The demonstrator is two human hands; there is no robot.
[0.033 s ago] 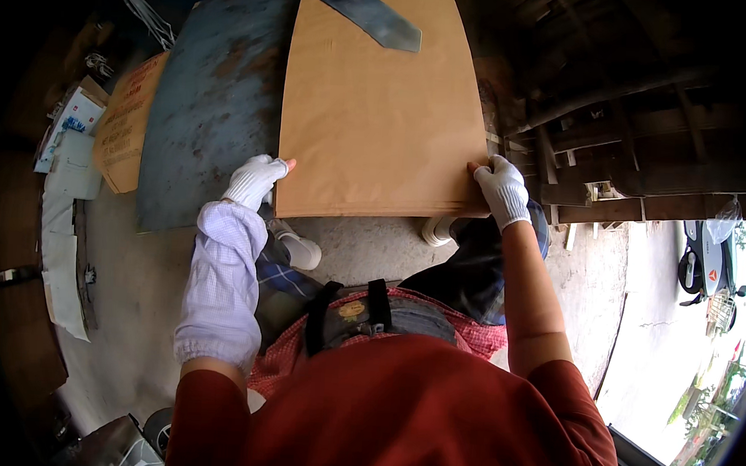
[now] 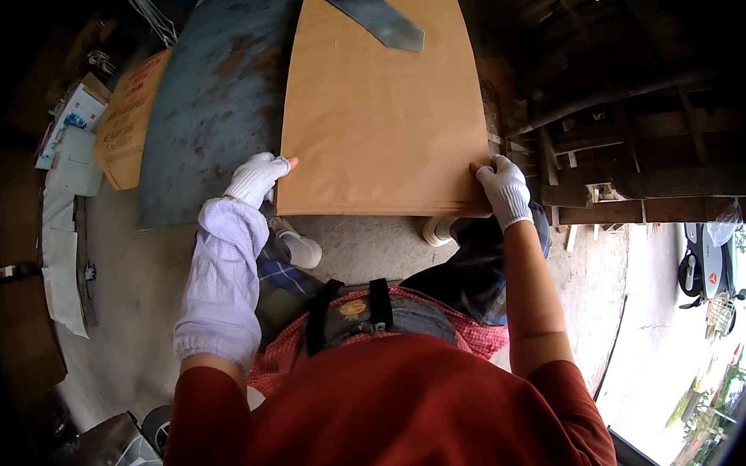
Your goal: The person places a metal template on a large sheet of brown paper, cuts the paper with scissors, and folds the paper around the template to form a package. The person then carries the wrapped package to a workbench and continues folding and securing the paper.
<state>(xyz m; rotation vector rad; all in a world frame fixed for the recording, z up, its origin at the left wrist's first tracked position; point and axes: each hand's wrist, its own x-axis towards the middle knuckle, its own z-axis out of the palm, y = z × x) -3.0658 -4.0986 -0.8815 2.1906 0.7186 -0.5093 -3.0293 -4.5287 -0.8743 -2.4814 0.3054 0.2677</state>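
A stack of large brown paper sheets (image 2: 382,132) lies in front of me, its near edge toward my body. My left hand (image 2: 259,179), in a white fingerless glove, is closed at the near left corner with the thumb against the edge. The near right corner is pinched by my right hand (image 2: 504,187), gloved the same way, its thumb on top. The other fingers are partly hidden. On the far part of the paper rests a flat grey angular piece (image 2: 374,15), slanted, apart from both hands.
Left of the paper is a worn blue-grey tabletop (image 2: 207,106) with brown stains. Beyond it stand a brown printed board (image 2: 130,123) and a white box (image 2: 82,108). Dark wooden shelving (image 2: 621,162) is at the right, and a parked scooter (image 2: 709,259) shows outside. My feet are below the near edge.
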